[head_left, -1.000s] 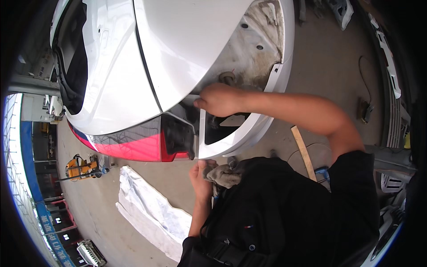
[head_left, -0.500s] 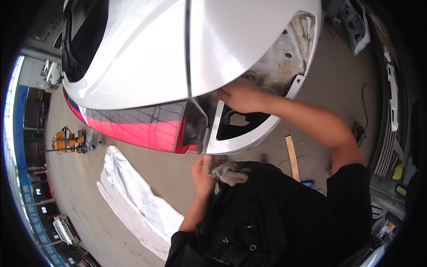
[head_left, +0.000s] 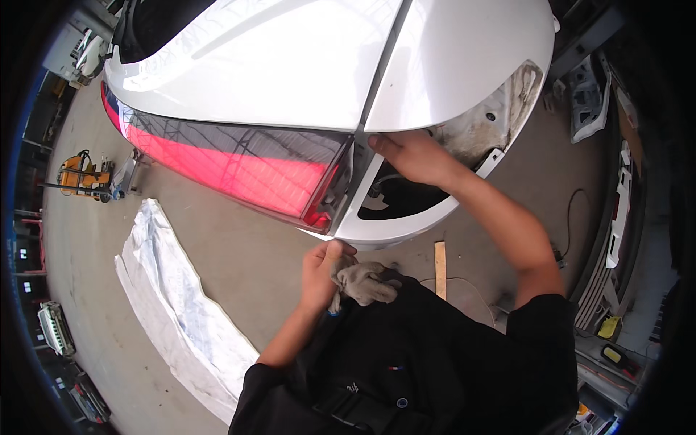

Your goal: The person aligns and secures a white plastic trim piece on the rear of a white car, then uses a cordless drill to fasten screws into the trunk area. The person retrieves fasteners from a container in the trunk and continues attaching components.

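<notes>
A white car's rear corner (head_left: 261, 61) carries a red tail lamp (head_left: 232, 174), beside a white bumper piece (head_left: 406, 225) with a dark opening. My right hand (head_left: 406, 156) is curled at the narrow gap right of the lamp, under the panel edge; what its fingertips hold is hidden. My left hand (head_left: 322, 272) is closed at the bumper's lower corner, thumb up against the edge, with grey work gloves (head_left: 362, 283) bunched in it. A dirty bare metal recess (head_left: 493, 116) shows above my right forearm.
A long white sheet (head_left: 174, 304) lies on the floor at left, near a yellow wheeled machine (head_left: 80, 174). A wooden strip (head_left: 440, 268) and a cable (head_left: 573, 210) lie on the floor at right. Loose body panels (head_left: 587, 101) and long trim pieces (head_left: 620, 203) line the right side.
My view has swung, so the car's upper panels sit further right and the tail lamp looks larger and higher. Both hands stay at the same places on the car.
</notes>
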A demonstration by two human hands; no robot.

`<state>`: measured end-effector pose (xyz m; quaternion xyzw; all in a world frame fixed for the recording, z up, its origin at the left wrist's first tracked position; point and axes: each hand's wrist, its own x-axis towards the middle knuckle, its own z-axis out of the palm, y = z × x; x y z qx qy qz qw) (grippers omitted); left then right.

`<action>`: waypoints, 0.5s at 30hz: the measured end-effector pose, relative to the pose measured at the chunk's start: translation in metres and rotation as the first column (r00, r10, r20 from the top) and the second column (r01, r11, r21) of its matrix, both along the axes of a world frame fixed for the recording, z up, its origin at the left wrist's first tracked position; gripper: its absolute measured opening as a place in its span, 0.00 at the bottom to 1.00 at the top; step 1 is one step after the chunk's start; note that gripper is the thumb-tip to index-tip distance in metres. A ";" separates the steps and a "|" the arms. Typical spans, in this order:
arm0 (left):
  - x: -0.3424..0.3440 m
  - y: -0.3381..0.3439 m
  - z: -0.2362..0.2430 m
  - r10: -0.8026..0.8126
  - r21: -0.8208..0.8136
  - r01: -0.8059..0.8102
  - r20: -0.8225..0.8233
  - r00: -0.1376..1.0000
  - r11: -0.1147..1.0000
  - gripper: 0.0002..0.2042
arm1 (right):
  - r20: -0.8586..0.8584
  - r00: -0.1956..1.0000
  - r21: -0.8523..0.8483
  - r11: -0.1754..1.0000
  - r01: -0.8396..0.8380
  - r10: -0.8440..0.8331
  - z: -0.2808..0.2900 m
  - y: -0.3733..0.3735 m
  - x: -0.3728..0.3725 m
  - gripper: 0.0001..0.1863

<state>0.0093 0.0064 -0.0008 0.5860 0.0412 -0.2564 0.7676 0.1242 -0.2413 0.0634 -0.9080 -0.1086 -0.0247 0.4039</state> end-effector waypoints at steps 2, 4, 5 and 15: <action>-0.001 -0.001 0.005 -0.029 -0.005 0.029 -0.001 1.000 1.000 0.23 | 0.082 0.997 0.029 1.000 0.011 -0.013 0.001 0.003 -0.004 0.18; -0.001 -0.005 0.008 0.000 0.022 0.000 -0.002 1.000 1.000 0.23 | 0.065 0.998 0.029 1.000 0.013 -0.015 0.006 0.004 -0.006 0.18; -0.002 -0.006 0.008 0.016 0.036 -0.016 -0.003 1.000 0.999 0.23 | 0.055 0.998 0.029 0.999 0.014 -0.015 0.009 0.005 -0.006 0.18; -0.003 -0.007 0.005 0.053 0.020 -0.053 -0.021 0.998 0.998 0.22 | -0.118 0.993 -0.065 0.998 0.006 -0.013 0.017 0.005 -0.004 0.17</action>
